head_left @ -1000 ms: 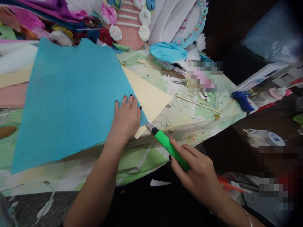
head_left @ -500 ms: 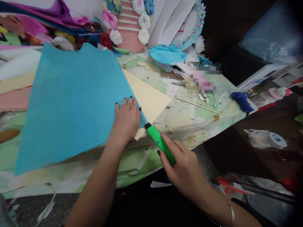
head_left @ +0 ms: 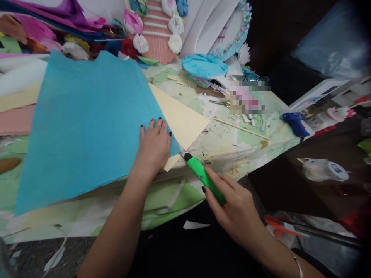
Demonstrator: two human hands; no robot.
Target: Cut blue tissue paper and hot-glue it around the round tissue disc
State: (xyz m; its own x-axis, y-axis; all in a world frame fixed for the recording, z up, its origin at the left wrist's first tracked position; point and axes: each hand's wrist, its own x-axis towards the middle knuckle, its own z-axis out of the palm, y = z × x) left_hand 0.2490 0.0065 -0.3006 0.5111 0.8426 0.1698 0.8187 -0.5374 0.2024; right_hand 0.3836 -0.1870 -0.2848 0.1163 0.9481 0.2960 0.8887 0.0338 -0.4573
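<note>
While the left hand point(head_left: 153, 148) pressed flat on the blue paper point(head_left: 92, 123), grasping nothing, the right hand point(head_left: 232, 200) gripped the green cutter point(head_left: 204, 177), blade at the paper's right corner. Cream sheet point(head_left: 182, 116) poked out from under the paper; wooden stick point(head_left: 242, 128) lay right of it, glue gun point(head_left: 295, 123) farther right.

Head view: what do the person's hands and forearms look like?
Left hand: no glove, dark nail polish, no sleeve in view. Right hand: no glove, dark polish on the visible nail, thin silvery bangle above the wrist.
</note>
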